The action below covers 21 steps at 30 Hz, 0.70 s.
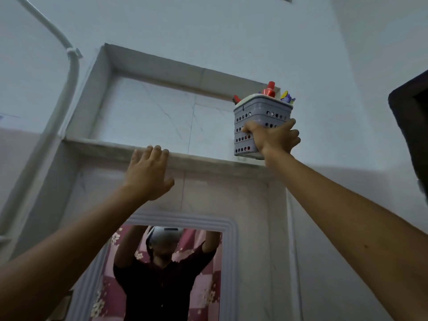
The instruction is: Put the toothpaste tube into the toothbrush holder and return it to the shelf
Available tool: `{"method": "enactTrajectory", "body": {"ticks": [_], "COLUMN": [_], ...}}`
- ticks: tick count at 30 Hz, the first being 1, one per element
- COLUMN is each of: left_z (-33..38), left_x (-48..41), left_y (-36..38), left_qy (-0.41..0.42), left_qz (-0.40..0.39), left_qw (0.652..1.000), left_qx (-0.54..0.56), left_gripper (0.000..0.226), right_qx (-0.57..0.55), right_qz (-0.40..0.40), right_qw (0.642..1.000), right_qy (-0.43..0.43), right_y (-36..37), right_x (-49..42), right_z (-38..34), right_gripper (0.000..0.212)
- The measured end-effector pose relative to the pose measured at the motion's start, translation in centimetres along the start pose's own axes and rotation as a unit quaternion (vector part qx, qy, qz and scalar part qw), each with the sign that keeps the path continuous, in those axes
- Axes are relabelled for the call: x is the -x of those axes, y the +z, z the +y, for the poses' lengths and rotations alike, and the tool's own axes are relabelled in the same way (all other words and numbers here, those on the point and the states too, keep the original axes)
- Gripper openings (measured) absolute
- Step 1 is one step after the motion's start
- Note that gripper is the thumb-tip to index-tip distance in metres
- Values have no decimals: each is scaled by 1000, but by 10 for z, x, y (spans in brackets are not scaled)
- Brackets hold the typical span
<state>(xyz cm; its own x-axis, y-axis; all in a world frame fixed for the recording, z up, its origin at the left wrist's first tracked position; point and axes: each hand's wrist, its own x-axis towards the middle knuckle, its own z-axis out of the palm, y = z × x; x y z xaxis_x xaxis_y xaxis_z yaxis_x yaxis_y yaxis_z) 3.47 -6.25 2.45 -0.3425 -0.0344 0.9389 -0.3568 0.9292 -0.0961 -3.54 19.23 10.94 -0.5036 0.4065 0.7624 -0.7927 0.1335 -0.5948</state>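
Note:
My right hand [273, 137] grips a grey perforated toothbrush holder [261, 112] from below and in front, holding it just above the right end of a stone shelf ledge [208, 162] in a wall niche. A red toothpaste cap [269, 90] and colourful toothbrush heads [287, 97] stick out of its top. My left hand [148, 172] rests flat against the front edge of the ledge, fingers spread, holding nothing.
The recessed niche [162, 112] has marble tiles at its back. A white pipe [71, 72] runs down the wall at left. Below hangs a framed mirror [229, 251] reflecting a person with raised arms. A dark object [412, 126] juts in at the right edge.

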Motion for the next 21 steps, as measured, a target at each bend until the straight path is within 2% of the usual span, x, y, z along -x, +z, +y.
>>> {"method": "enactTrajectory", "body": {"ticks": [6,12,21], "left_z": [2,-4,-6], "left_x": [-6,-5,-3], "left_y": [7,18,17], "left_qy": [2,5,5], "left_qz": [29,43,33], "left_qw": [999,998,998], "left_qx": [37,39,44], "left_gripper": [82,87,91], "right_qx": [72,125,156], "right_qz": [14,24,53], "right_qw": [997,992,984], "right_qy": [25,26,-62], "right_y": [34,63,77], "right_x": [-22,-41,-27], "right_z": [33,58,81], "right_gripper": [129,131,130]}}
